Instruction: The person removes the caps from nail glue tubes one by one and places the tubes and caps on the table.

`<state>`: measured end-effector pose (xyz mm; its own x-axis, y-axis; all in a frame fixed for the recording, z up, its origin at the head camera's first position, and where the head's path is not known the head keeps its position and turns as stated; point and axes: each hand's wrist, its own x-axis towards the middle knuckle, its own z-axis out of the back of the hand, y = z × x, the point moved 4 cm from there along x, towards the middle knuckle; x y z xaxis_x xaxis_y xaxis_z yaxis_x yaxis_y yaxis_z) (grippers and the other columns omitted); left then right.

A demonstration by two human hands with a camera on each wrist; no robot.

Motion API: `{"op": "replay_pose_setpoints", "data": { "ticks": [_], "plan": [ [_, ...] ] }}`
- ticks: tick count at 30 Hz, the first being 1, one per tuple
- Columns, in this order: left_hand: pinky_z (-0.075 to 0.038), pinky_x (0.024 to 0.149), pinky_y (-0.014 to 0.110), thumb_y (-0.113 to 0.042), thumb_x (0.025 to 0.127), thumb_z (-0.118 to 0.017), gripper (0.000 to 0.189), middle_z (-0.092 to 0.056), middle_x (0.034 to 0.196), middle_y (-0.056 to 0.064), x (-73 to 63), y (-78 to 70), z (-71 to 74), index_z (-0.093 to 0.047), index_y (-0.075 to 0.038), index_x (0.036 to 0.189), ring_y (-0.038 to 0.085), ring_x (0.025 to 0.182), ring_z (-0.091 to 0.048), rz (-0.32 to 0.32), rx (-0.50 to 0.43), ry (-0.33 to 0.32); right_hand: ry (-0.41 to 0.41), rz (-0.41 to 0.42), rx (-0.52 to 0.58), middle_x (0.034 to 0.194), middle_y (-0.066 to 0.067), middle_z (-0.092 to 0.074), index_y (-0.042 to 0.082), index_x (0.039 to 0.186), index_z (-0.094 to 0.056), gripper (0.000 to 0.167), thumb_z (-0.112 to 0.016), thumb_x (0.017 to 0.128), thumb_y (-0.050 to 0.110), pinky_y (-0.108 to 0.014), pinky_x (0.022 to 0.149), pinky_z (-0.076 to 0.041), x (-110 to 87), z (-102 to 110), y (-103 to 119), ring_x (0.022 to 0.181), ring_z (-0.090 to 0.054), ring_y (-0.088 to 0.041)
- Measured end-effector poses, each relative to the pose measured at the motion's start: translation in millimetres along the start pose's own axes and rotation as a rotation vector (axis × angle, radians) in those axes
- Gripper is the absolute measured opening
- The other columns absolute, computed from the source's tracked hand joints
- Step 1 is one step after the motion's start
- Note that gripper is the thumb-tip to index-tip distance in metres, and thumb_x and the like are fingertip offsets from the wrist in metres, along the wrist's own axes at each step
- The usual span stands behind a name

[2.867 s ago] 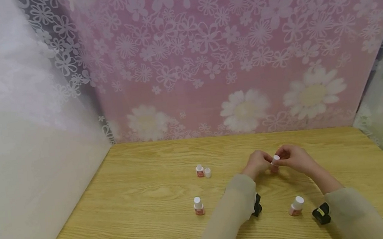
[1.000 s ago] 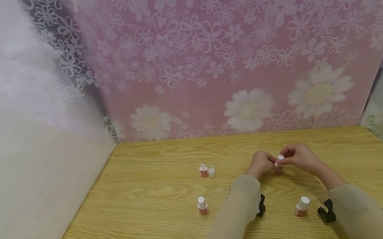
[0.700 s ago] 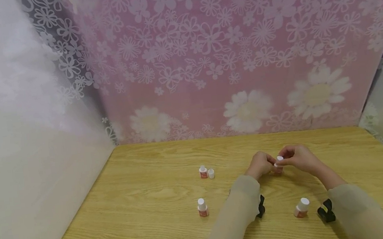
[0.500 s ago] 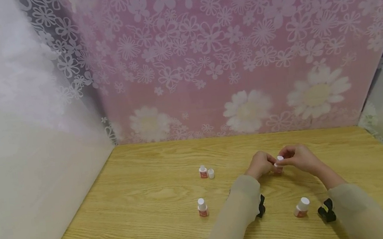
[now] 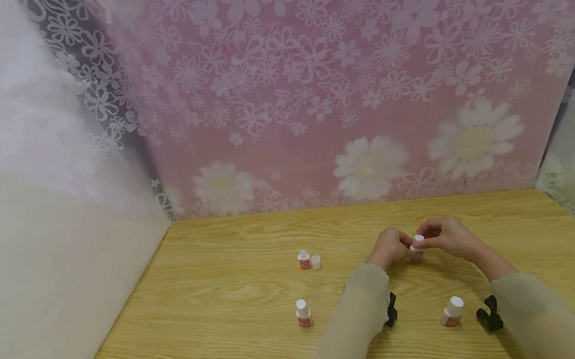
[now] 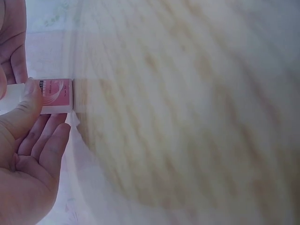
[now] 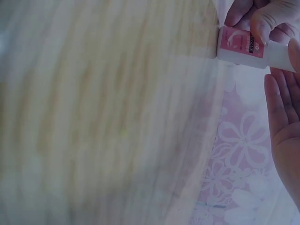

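Observation:
A small white plastic bottle with a pink label (image 5: 417, 256) stands on the table, toward the back right. My left hand (image 5: 390, 246) holds its body; the left wrist view shows the thumb (image 6: 29, 104) across the front beside the label. From the right, my right hand (image 5: 448, 237) pinches the white cap (image 5: 419, 238) between thumb and fingers. In the right wrist view the cap (image 7: 281, 57) sits at the bottle's top, partly hidden by fingers. Whether it is loose on the neck I cannot tell.
A similar bottle (image 5: 303, 261) with its nozzle bare stands left of the hands, a cap (image 5: 316, 262) beside it. Two capped bottles stand nearer, one left (image 5: 304, 314) and one right (image 5: 452, 312). Black objects show by the left sleeve (image 5: 392, 310) and right sleeve (image 5: 489, 314).
The head view shifts slightly. Both hands stay at the same bottle, left on the body and right on the cap, with little visible movement.

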<state>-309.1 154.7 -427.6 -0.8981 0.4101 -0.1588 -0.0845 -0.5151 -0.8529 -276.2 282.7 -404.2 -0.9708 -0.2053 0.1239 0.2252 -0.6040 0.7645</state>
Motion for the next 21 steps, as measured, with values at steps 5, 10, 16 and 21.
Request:
{"op": "replay_pose_setpoints", "data": {
  "ticks": [5, 10, 16, 21],
  "plan": [
    [-0.041, 0.060, 0.021, -0.011, 0.066, -0.077, 0.009, -0.060, 0.066, -0.006, 0.4, 0.5, 2.0, -0.070, -0.008, 0.070, 0.005, 0.063, -0.049, -0.005, 0.002, -0.013, 0.016, 0.030, 0.008, 0.082, -0.008, -0.061, -0.001, 0.092, -0.062, 0.027, -0.069, 0.077, 0.021, -0.032, 0.064, -0.047, 2.6, -0.3, -0.6, 0.073, -0.057, -0.016],
    [-0.040, 0.056, 0.022, -0.012, 0.065, -0.078, 0.011, -0.059, 0.064, -0.007, -0.3, 0.9, 1.7, -0.070, -0.007, 0.069, 0.006, 0.060, -0.047, -0.023, 0.001, -0.004, 0.056, 0.040, 0.034, 0.083, -0.009, -0.060, -0.002, 0.092, -0.061, 0.025, -0.068, 0.078, 0.018, -0.031, 0.065, -0.047, 2.7, -0.4, -2.1, 0.074, -0.057, -0.015],
    [-0.040, 0.056, 0.021, -0.011, 0.065, -0.078, 0.010, -0.059, 0.065, -0.007, -0.5, 0.5, 0.4, -0.070, -0.007, 0.069, 0.005, 0.060, -0.047, -0.018, -0.002, -0.009, 0.097, 0.038, 0.066, 0.087, -0.011, -0.060, -0.003, 0.094, -0.060, 0.026, -0.066, 0.080, 0.018, -0.032, 0.068, -0.047, 2.5, 0.2, -2.7, 0.077, -0.058, -0.015],
    [-0.040, 0.054, 0.021, -0.010, 0.065, -0.078, 0.010, -0.059, 0.063, -0.005, -1.5, -0.7, 0.7, -0.069, -0.006, 0.068, 0.006, 0.058, -0.047, -0.005, 0.003, -0.032, 0.060, 0.047, 0.019, 0.086, -0.009, -0.060, -0.001, 0.093, -0.061, 0.026, -0.066, 0.080, 0.021, -0.031, 0.067, -0.047, 3.2, -0.7, -4.8, 0.077, -0.058, -0.014]
  ]
}}
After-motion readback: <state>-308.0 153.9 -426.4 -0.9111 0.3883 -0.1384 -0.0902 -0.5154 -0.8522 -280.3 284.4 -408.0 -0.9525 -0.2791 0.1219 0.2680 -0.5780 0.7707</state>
